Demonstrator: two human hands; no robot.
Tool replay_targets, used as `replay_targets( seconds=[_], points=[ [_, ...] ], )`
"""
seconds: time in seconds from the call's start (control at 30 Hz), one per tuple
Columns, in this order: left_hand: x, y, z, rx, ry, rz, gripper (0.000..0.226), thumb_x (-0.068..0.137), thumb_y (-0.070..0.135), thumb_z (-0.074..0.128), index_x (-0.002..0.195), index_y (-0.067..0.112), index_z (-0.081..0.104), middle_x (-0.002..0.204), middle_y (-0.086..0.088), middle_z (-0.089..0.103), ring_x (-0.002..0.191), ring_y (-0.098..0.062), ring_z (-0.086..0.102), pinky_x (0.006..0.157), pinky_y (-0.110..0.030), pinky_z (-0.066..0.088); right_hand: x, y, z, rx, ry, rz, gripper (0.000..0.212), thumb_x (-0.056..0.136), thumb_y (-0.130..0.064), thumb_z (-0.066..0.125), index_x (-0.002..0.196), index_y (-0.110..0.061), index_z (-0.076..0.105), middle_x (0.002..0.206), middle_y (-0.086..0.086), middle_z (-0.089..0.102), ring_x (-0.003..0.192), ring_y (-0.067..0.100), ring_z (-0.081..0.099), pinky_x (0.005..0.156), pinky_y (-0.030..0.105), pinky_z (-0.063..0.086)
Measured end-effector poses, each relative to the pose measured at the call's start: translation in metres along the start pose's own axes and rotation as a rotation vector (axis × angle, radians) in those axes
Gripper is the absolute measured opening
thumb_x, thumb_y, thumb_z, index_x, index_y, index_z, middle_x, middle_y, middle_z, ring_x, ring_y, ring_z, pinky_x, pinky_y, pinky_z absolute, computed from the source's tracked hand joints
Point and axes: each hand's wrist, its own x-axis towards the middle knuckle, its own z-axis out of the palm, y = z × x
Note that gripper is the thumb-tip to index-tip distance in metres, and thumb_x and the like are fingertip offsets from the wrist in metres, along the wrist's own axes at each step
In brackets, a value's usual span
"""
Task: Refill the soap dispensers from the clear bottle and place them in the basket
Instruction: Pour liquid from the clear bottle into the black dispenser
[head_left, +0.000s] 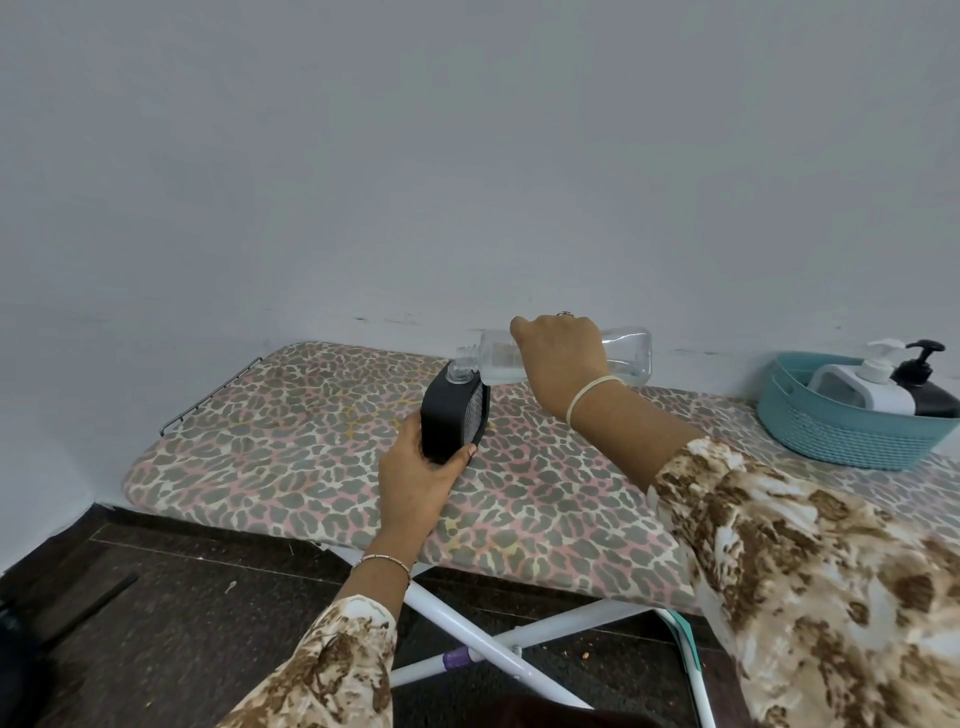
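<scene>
**Ironing board** (311, 467): carries everything listed.

1. **Left hand** (421, 478): well left of the basket (841, 441). Fingers and thumb are wrapped round the base of the open dispenser (447, 415).
2. **Open dispenser**: black, pump off, clear threaded neck bare. It is near upright, long axis vertical, neck pointing up. We cannot tell whether its base rests on the board.
3. **Clear bottle** (496, 358): left of the basket, lying almost level. Its long axis runs left to right, base toward the basket. The mouth points left, just above the dispenser's neck. A little liquid lies along its lower side.
4. **Right hand** (561, 358): clamped over the bottle's middle from above.
5. **Basket**: teal, holding a white dispenser (878, 389) and a capped black dispenser (930, 387).

**Handling note:** we judge the pour to be in hand. We would keep mouth over neck, raise the bottle's base slowly, hold the dispenser firm, and stop before the neck brims.
</scene>
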Motion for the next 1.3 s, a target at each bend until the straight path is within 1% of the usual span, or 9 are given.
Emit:
replay_targets(
  seconds=[0.13, 0.33, 0.47, 0.57, 0.63, 0.7, 0.8, 1.03, 1.3],
  points=[
    [-0.0003, 0.0018, -0.0001, 0.005, -0.002, -0.004, 0.057, 0.072, 0.021, 0.085, 0.117, 0.034, 0.053, 0.113, 0.008, 0.066, 0.108, -0.009, 0.064, 0.096, -0.036, 0.054, -0.0003, -0.0001, -0.0006, 0.000, 0.000, -0.002, 0.035, 0.081, 0.003, 0.055, 0.112, -0.013, 0.049, 0.079, 0.000, 0.048, 0.091, 0.024, 0.058, 0.066, 0.030, 0.033],
    [0.0002, -0.0001, -0.0005, 0.007, -0.002, -0.005, 0.058, 0.071, 0.023, 0.086, 0.115, 0.039, 0.052, 0.113, 0.009, 0.067, 0.108, -0.009, 0.064, 0.095, -0.037, 0.054, -0.0007, 0.0002, -0.0017, 0.003, 0.010, -0.014, 0.034, 0.081, 0.004, 0.055, 0.111, -0.013, 0.050, 0.082, 0.001, 0.053, 0.091, 0.023, 0.059, 0.066, 0.029, 0.033],
    [0.0003, 0.0004, -0.0003, 0.013, -0.003, -0.007, 0.057, 0.071, 0.023, 0.086, 0.113, 0.040, 0.051, 0.110, 0.011, 0.066, 0.107, -0.009, 0.064, 0.095, -0.038, 0.054, -0.0012, 0.0004, -0.0026, -0.016, 0.018, -0.016, 0.035, 0.081, 0.004, 0.055, 0.111, -0.013, 0.049, 0.077, 0.000, 0.044, 0.087, 0.022, 0.057, 0.065, 0.029, 0.033],
    [0.0002, 0.0009, -0.0002, 0.014, -0.004, -0.005, 0.057, 0.071, 0.022, 0.086, 0.113, 0.038, 0.051, 0.110, 0.010, 0.066, 0.107, -0.010, 0.064, 0.095, -0.037, 0.054, -0.0015, 0.0005, -0.0020, -0.018, 0.015, -0.015, 0.036, 0.081, 0.004, 0.055, 0.112, -0.013, 0.049, 0.082, 0.001, 0.052, 0.092, 0.023, 0.059, 0.066, 0.029, 0.033],
    [-0.0002, 0.0016, -0.0001, 0.010, -0.003, -0.006, 0.057, 0.071, 0.022, 0.086, 0.114, 0.038, 0.051, 0.110, 0.010, 0.066, 0.107, -0.009, 0.064, 0.096, -0.037, 0.054, -0.0011, -0.0001, -0.0018, -0.026, 0.011, -0.015, 0.036, 0.081, 0.003, 0.056, 0.112, -0.013, 0.049, 0.092, 0.002, 0.061, 0.094, 0.023, 0.060, 0.066, 0.029, 0.033],
    [-0.0001, 0.0018, -0.0002, 0.005, -0.004, -0.012, 0.057, 0.072, 0.023, 0.085, 0.117, 0.036, 0.052, 0.113, 0.009, 0.066, 0.108, -0.009, 0.064, 0.096, -0.036, 0.053, -0.0006, -0.0010, -0.0018, -0.039, 0.009, -0.020, 0.036, 0.080, 0.001, 0.058, 0.112, -0.013, 0.049, 0.096, 0.002, 0.062, 0.095, 0.023, 0.060, 0.067, 0.029, 0.033],
    [0.0003, 0.0011, -0.0003, 0.001, -0.007, -0.017, 0.060, 0.072, 0.022, 0.085, 0.123, 0.028, 0.054, 0.117, 0.005, 0.067, 0.110, -0.009, 0.063, 0.096, -0.036, 0.053, 0.0005, -0.0016, -0.0023, -0.056, 0.011, -0.022, 0.038, 0.080, -0.001, 0.060, 0.114, -0.013, 0.049, 0.097, 0.002, 0.063, 0.095, 0.023, 0.060, 0.069, 0.029, 0.035],
    [-0.0006, 0.0042, -0.0006, 0.009, -0.006, -0.019, 0.059, 0.073, 0.022, 0.085, 0.123, 0.025, 0.055, 0.113, 0.009, 0.065, 0.108, -0.008, 0.064, 0.096, -0.035, 0.054, 0.0012, -0.0013, -0.0027, -0.088, 0.012, -0.032, 0.039, 0.078, -0.003, 0.063, 0.113, -0.013, 0.048, 0.095, 0.002, 0.061, 0.093, 0.024, 0.061, 0.069, 0.031, 0.039],
    [-0.0011, 0.0039, -0.0012, 0.011, -0.011, -0.019, 0.059, 0.073, 0.022, 0.085, 0.123, 0.025, 0.054, 0.117, 0.004, 0.067, 0.109, -0.009, 0.063, 0.096, -0.033, 0.053, 0.0011, -0.0013, -0.0009, -0.089, 0.018, -0.038, 0.038, 0.080, -0.003, 0.062, 0.114, -0.013, 0.048, 0.093, 0.002, 0.061, 0.090, 0.024, 0.061, 0.068, 0.030, 0.038]
  ],
)
